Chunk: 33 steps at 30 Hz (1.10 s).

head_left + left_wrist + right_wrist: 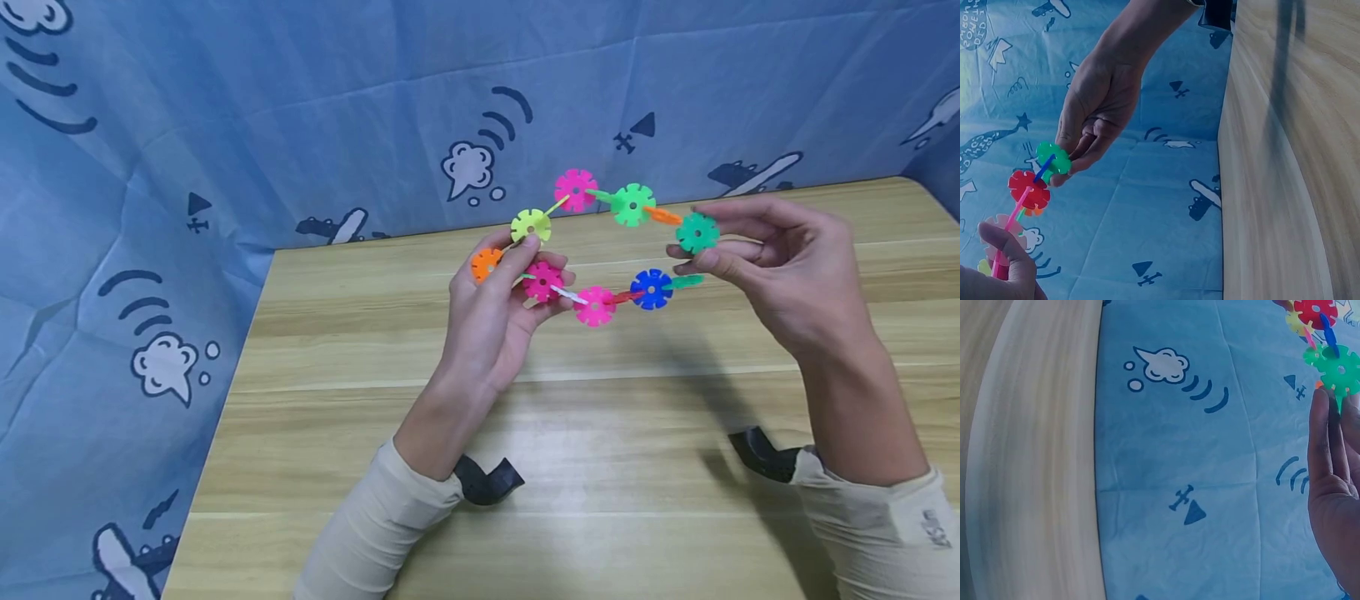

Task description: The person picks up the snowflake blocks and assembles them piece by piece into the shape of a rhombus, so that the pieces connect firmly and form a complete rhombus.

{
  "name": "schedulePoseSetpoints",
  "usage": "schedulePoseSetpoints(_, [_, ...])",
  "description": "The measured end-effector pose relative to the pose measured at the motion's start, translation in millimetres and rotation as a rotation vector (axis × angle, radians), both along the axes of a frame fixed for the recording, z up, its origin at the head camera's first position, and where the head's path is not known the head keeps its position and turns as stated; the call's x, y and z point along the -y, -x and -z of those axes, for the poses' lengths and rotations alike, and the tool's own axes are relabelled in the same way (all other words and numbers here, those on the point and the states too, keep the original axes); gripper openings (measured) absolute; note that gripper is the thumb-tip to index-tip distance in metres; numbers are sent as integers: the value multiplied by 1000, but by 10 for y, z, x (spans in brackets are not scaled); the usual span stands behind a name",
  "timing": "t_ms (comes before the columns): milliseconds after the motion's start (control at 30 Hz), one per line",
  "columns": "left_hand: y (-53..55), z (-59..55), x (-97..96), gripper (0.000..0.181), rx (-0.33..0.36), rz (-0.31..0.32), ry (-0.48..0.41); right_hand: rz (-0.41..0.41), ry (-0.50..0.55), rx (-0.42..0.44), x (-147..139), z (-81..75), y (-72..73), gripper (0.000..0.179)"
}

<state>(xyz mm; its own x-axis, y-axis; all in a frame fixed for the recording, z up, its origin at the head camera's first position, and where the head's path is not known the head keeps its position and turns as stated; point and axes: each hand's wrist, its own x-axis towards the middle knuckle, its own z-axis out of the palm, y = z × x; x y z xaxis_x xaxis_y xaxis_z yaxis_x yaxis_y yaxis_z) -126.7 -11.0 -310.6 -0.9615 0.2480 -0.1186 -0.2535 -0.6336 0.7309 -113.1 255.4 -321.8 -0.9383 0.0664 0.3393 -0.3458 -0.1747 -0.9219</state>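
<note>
A ring-shaped chain of notched plastic discs (576,191) in several colours hangs between my two hands above the table. My left hand (480,333) grips its left side, with the thumb over the discs between a yellow disc (531,226) and a magenta disc (542,282); an orange disc (486,264) lies partly behind the thumb. At the right, my right hand (806,279) pinches a green disc (697,233) between thumb and fingers. Just below its fingertips, another green disc (684,282) sits edge-on, slotted into a blue disc (651,289).
Under the hands lies a wood-grain table (337,433). A blue printed cloth (360,100) rises along its back and left edges. Black curved pieces stick out from both sleeve cuffs, one at the left cuff (489,483) and one at the right cuff (763,454).
</note>
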Motion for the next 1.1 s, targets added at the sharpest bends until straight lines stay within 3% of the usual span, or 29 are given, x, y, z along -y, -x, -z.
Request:
schedulePoseSetpoints(200, [-7, 14, -20, 11, -13, 34, 20, 24, -3, -9, 9, -7, -6, 42])
schedulePoseSetpoints(600, [3, 15, 8, 9, -28, 65, 126, 62, -42, -108, 32, 5, 14, 43])
schedulePoseSetpoints(800, [4, 11, 12, 10, -21, 88, 147, 17, -52, -147, 0, 4, 0, 42])
schedulePoseSetpoints(900, [2, 8, 18, 12, -14, 108, 150, -90, 32, -187, -27, 17, 10, 38])
schedulePoseSetpoints(1100, [-6, 7, 24, 6, -3, 194, 124, -493, 405, -291, 7, 62, 84, 26])
